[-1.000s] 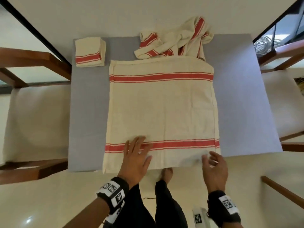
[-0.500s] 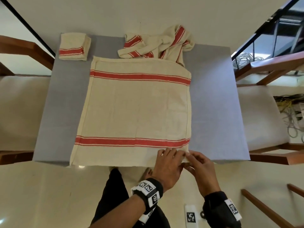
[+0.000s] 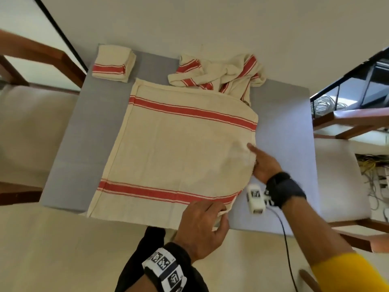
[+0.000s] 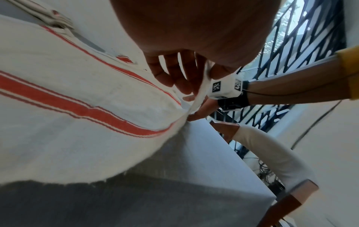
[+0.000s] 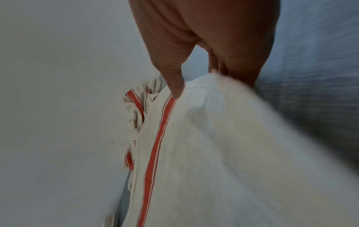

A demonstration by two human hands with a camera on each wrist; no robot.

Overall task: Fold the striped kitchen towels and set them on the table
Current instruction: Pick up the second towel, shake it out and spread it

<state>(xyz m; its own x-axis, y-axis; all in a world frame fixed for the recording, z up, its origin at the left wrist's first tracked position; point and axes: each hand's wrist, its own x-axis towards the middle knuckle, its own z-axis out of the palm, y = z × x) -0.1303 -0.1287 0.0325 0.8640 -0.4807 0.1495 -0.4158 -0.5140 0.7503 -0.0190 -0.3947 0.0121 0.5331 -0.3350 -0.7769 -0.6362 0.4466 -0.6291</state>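
Observation:
A cream towel with red stripes (image 3: 179,148) lies spread flat on the grey table (image 3: 84,133). My left hand (image 3: 221,213) pinches its near right corner, which is raised slightly; the left wrist view shows the corner strip (image 4: 202,86) between thumb and fingers. My right hand (image 3: 255,159) holds the towel's right edge about halfway up, one finger on top and the others curled at the hem. In the right wrist view the edge (image 5: 204,86) is raised at the fingers. A folded towel (image 3: 113,66) sits at the back left. A crumpled towel (image 3: 219,74) lies at the back.
Wooden chairs with pale cushions stand to the left (image 3: 31,131) and right (image 3: 345,178) of the table. Loose cables (image 3: 374,186) lie on the floor at the right. A black cable (image 3: 286,239) runs from my right wrist. Bare grey table (image 3: 284,123) shows right of the towel.
My right hand has moved from the near right corner up along the towel's right edge. My left hand now holds that corner alone, and the corner has lifted a little.

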